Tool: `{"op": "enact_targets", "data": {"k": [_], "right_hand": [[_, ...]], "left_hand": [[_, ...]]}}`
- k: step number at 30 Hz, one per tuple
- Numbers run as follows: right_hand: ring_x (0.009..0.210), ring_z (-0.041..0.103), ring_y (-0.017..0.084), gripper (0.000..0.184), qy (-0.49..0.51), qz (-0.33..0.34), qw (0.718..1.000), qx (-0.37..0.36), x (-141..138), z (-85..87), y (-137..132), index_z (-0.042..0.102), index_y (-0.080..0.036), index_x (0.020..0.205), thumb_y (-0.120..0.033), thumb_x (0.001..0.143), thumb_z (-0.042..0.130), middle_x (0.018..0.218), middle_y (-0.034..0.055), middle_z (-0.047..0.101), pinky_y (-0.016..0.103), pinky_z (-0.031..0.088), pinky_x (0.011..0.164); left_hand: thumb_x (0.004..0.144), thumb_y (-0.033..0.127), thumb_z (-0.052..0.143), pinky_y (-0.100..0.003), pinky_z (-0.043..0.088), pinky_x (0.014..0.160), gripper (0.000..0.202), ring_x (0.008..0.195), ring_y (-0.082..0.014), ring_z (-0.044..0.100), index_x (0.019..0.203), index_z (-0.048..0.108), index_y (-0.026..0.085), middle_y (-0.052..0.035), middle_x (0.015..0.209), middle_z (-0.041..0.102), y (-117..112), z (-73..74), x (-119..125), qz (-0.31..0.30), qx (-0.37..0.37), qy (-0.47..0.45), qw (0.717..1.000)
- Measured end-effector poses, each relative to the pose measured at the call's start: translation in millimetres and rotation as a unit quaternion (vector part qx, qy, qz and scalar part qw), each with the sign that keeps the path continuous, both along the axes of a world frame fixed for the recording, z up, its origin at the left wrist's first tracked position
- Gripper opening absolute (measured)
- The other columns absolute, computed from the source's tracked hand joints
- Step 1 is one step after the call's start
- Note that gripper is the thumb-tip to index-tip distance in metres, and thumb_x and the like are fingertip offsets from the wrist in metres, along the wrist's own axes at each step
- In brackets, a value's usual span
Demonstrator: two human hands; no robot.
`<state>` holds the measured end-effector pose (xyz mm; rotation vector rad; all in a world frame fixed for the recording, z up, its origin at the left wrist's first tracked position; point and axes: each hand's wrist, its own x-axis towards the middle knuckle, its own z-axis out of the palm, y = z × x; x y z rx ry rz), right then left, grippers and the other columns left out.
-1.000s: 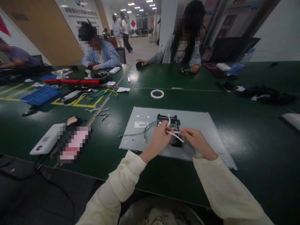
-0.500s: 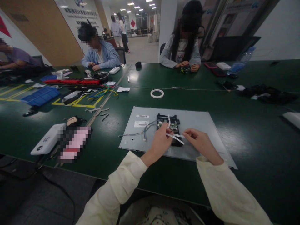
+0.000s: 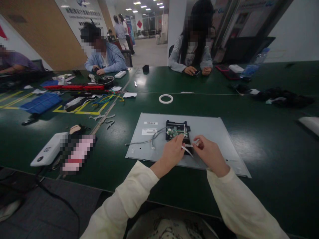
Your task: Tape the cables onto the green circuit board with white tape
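A grey metal panel (image 3: 209, 132) lies flat before me, with a black frame (image 3: 177, 124) and a green circuit board (image 3: 171, 133) on it. Grey cables (image 3: 157, 132) run left from the board over the panel. White strips (image 3: 188, 151), which look like tape, hang between my hands above the frame's lower part. Fingers of my left hand (image 3: 171, 154) are pinched on them at the frame's left side. On the right, my right hand (image 3: 209, 152) pinches a strip's other end between thumb and forefinger.
Beyond the panel lies a roll of white tape (image 3: 165, 99). To the left are a white power bank (image 3: 50, 149), a pink item (image 3: 79, 154) and a blue basket (image 3: 40, 103). Two people sit across the green table (image 3: 139, 103), their hands on small objects.
Both hands have shifted slightly lower over the frame, uncovering more of the circuit board. My right fingers have curled in further around the strip's end.
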<state>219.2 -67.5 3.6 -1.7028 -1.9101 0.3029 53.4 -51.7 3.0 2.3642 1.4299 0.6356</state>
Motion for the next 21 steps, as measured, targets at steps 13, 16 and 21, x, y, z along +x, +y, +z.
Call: {"op": "enact_targets", "data": {"k": [13, 16, 21], "right_hand": [[0.060, 0.055, 0.015, 0.020, -0.117, -0.022, 0.993, -0.010, -2, -11.1, 0, 0.053, -0.020, 0.101, -0.029, 0.083, 0.049, 0.066, -0.0014, 0.057, 0.025, 0.034, 0.054], [0.061, 0.056, 0.016, 0.022, -0.156, -0.023, 0.987, -0.005, -1, -13.6, -1, 0.054, -0.021, 0.103, -0.030, 0.084, 0.050, 0.067, -0.0012, 0.058, 0.026, 0.034, 0.054], [0.065, 0.056, 0.017, 0.024, -0.207, -0.016, 0.978, 0.022, 0, -14.8, -2, 0.054, -0.019, 0.106, -0.028, 0.084, 0.051, 0.071, 0.0005, 0.059, 0.026, 0.036, 0.057]], "left_hand": [[0.084, 0.021, 0.048, -0.028, 0.043, 0.066, 0.019, 0.086, -0.0205, 0.060, 0.102, 0.046, 0.018, -0.0053, 0.095, 0.063, 1, 4.5, 2, 0.009, 0.000, 0.044, 0.999], [0.083, 0.021, 0.049, -0.029, 0.042, 0.069, 0.018, 0.087, -0.0210, 0.060, 0.101, 0.046, 0.018, -0.0060, 0.094, 0.064, 3, 5.6, 3, 0.012, -0.010, 0.048, 0.999], [0.082, 0.022, 0.050, -0.030, 0.043, 0.068, 0.019, 0.086, -0.0227, 0.061, 0.101, 0.045, 0.018, -0.0058, 0.092, 0.064, 4, 9.5, 3, 0.010, -0.003, 0.069, 0.998]]}}
